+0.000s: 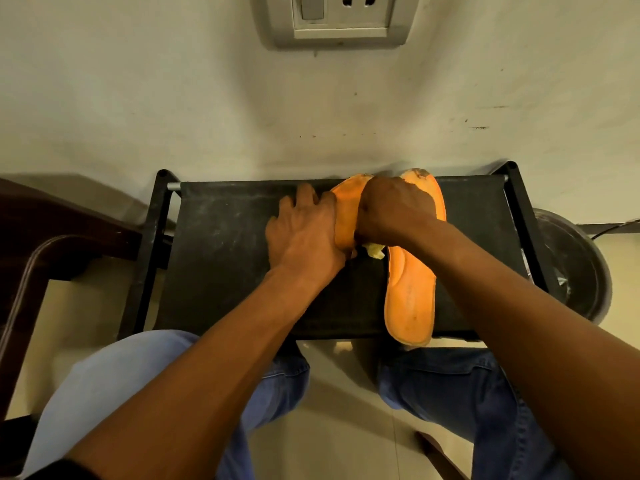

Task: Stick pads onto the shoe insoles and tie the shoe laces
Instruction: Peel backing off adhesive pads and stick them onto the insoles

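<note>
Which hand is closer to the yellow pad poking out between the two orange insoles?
Right. The right hand sits directly over the yellow pad, which pokes out from under it. The left hand lies flat beside it on the left insole, close but apart.

two insoles side by side on the stool (221,237): left insole (346,216) wedged between left hand (304,233) and right hand (394,209); right insole (410,292) under and nearer than the right hand; pad (375,251) just below its palm.
</note>
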### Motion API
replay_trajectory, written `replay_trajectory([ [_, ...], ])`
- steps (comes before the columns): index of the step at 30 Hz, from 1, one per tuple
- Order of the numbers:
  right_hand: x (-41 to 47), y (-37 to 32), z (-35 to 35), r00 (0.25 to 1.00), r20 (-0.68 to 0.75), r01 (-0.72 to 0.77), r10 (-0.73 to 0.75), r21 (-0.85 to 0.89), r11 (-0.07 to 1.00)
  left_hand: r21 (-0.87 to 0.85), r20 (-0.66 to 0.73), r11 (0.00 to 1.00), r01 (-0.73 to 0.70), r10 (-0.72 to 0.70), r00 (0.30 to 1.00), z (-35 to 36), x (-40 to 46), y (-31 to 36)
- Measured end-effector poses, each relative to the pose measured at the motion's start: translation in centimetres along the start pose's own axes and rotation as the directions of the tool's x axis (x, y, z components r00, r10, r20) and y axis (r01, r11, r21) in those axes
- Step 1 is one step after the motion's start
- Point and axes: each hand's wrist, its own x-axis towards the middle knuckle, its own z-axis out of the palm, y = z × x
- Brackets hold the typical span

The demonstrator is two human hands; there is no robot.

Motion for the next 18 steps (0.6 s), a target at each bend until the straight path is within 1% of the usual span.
replay_trajectory([
  [3, 0.0, 0.6, -0.9, 0.988, -0.120, -0.101, 0.101, 0.005, 0.995, -0.012, 0.015, 1.000, 0.006, -0.006, 1.000, -0.1, -0.1, 0.0],
  [5, 0.2, 1.1, -1.3, 0.976, -0.172, -0.135, 0.136, 0.017, 0.991, -0.010, 0.009, 1.000, 0.001, -0.001, 1.000, -0.1, -0.1, 0.0],
  [8, 0.3, 1.1, -1.3, 0.985, -0.128, -0.113, 0.115, 0.025, 0.993, -0.010, 0.019, 1.000, 0.005, -0.005, 1.000, -0.1, 0.0, 0.0],
  [11, 0.2, 0.4, -0.7, 0.999, -0.003, -0.047, 0.047, 0.029, 0.998, -0.009, 0.014, 1.000, 0.008, -0.008, 1.000, -0.2, 0.0, 0.1],
  [13, 0.1, -0.2, 0.0, 0.999, 0.050, -0.005, 0.004, 0.016, 1.000, 0.001, 0.005, 1.000, 0.005, -0.005, 1.000, -0.2, 0.0, 0.2],
  [15, 0.0, -0.6, 0.5, 0.999, 0.033, 0.000, 0.000, 0.005, 1.000, 0.015, 0.000, 1.000, 0.007, -0.007, 1.000, -0.2, 0.0, 0.1],
  [18, -0.1, -0.4, 0.2, 0.996, -0.073, -0.042, 0.040, -0.013, 0.999, -0.002, 0.001, 1.000, 0.005, -0.005, 1.000, -0.2, 0.0, 0.1],
])
